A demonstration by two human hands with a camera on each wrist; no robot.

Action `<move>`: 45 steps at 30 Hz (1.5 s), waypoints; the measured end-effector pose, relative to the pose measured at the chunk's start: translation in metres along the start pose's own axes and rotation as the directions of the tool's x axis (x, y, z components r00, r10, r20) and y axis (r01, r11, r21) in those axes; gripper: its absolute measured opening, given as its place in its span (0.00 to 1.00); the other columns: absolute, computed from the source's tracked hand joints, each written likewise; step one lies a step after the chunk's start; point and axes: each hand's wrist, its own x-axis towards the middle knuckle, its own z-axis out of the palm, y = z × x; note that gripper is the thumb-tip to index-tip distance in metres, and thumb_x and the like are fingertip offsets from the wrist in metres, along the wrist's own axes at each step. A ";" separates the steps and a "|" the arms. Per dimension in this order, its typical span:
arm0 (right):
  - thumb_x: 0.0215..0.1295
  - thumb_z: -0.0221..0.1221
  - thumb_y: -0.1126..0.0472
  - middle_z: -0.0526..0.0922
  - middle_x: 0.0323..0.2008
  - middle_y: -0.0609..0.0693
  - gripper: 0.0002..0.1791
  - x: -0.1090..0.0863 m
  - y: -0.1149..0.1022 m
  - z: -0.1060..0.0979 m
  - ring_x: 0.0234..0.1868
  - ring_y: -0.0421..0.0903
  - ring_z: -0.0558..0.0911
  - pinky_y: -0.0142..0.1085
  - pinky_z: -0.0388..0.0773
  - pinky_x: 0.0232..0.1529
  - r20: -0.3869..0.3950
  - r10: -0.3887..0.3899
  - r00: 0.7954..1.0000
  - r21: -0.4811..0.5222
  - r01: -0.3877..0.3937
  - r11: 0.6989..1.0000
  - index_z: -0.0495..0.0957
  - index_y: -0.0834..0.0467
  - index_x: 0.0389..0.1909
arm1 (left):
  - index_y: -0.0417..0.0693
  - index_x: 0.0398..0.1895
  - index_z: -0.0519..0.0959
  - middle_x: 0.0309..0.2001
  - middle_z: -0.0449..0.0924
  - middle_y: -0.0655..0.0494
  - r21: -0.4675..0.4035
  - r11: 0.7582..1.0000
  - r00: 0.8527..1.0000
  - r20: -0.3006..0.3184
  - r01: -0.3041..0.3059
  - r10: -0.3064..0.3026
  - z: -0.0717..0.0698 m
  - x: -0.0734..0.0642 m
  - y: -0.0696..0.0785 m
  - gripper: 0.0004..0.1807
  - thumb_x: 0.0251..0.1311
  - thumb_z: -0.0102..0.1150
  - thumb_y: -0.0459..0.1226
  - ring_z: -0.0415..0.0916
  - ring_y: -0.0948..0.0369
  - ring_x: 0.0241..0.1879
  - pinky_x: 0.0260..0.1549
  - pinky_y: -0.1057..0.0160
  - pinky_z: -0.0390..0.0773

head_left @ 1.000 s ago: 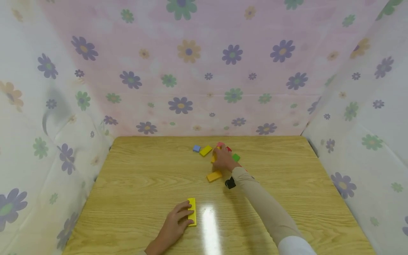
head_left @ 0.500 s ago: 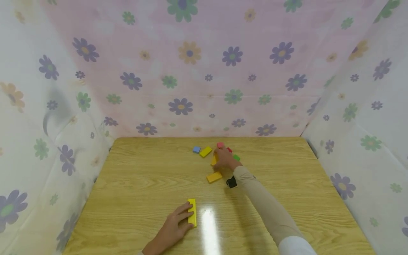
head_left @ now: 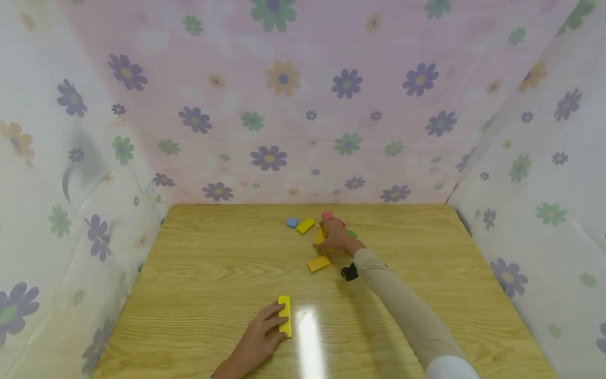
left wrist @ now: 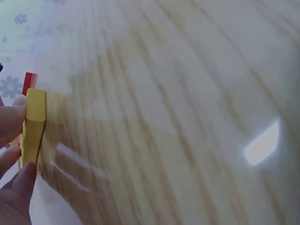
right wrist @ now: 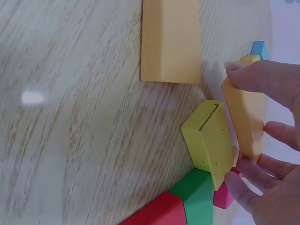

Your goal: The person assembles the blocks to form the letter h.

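Near the front of the table, my left hand [head_left: 258, 334] holds a long yellow block [head_left: 284, 317]. In the left wrist view its fingers and thumb sit along the side of this yellow block [left wrist: 35, 126]. At the far side, my right hand [head_left: 337, 235] reaches into a group of blocks and grips an orange block [head_left: 320, 237]. The right wrist view shows the thumb at one end of the orange block [right wrist: 247, 119] and fingertips at the other. Right beside it lies another yellow block [right wrist: 208, 140], with one fingertip at its end.
A second orange block [head_left: 319, 263] lies nearer me. A blue block [head_left: 292, 222] and a yellow block [head_left: 306, 226] sit left of the right hand. Green [right wrist: 194, 194], red [right wrist: 159, 211] and pink [right wrist: 223, 194] blocks cluster by its fingers. Flowered cloth [head_left: 303, 105] walls the table.
My right hand and forearm have shifted slightly right, showing more of the gripped orange block and a bit of yellow under the hand. My left hand has stayed on its yellow block.
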 end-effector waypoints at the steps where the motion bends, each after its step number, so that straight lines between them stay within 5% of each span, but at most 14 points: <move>1: 0.48 0.72 0.59 0.64 0.61 0.67 0.40 -0.001 0.000 0.000 0.58 0.61 0.66 0.52 0.70 0.55 -0.005 -0.007 1.000 -0.006 0.007 1.000 0.66 0.71 0.60 | 0.41 0.49 0.81 0.61 0.69 0.48 -0.011 1.000 1.000 0.005 0.006 -0.006 0.000 0.000 0.000 0.18 0.54 0.67 0.35 0.63 0.47 0.64 0.55 0.50 0.71; 8: 0.49 0.72 0.57 0.69 0.58 0.66 0.40 -0.004 0.002 -0.003 0.60 0.63 0.66 0.54 0.67 0.58 -0.034 -0.071 0.997 -0.073 0.068 0.995 0.67 0.70 0.60 | 0.38 0.51 0.79 0.64 0.67 0.48 -0.095 0.992 0.996 0.036 0.085 -0.082 0.000 0.001 0.000 0.20 0.55 0.66 0.35 0.61 0.45 0.64 0.57 0.50 0.69; 21: 0.50 0.71 0.56 0.66 0.60 0.66 0.40 -0.015 -0.008 -0.019 0.60 0.61 0.66 0.54 0.68 0.58 -0.024 -0.121 0.992 -0.053 0.120 0.991 0.67 0.68 0.61 | 0.35 0.51 0.79 0.63 0.67 0.47 -0.142 0.984 0.994 0.018 0.108 -0.107 0.000 0.000 0.001 0.21 0.53 0.67 0.34 0.62 0.44 0.64 0.56 0.50 0.70; 32: 0.51 0.71 0.53 0.58 0.66 0.67 0.40 -0.021 -0.027 -0.024 0.66 0.62 0.60 0.55 0.63 0.62 0.020 -0.149 0.989 -0.049 0.150 0.987 0.67 0.67 0.62 | 0.35 0.51 0.79 0.63 0.67 0.47 -0.151 0.983 0.995 0.021 0.103 -0.101 0.000 0.000 0.002 0.21 0.55 0.66 0.35 0.63 0.44 0.63 0.55 0.50 0.71; 45: 0.51 0.71 0.55 0.63 0.63 0.62 0.39 -0.028 -0.051 -0.018 0.60 0.57 0.67 0.51 0.69 0.58 0.052 -0.176 0.983 -0.003 0.177 0.984 0.68 0.64 0.62 | 0.34 0.51 0.78 0.63 0.68 0.45 -0.147 0.987 0.998 0.008 0.061 -0.061 0.001 -0.001 0.000 0.21 0.57 0.64 0.37 0.65 0.41 0.61 0.53 0.49 0.72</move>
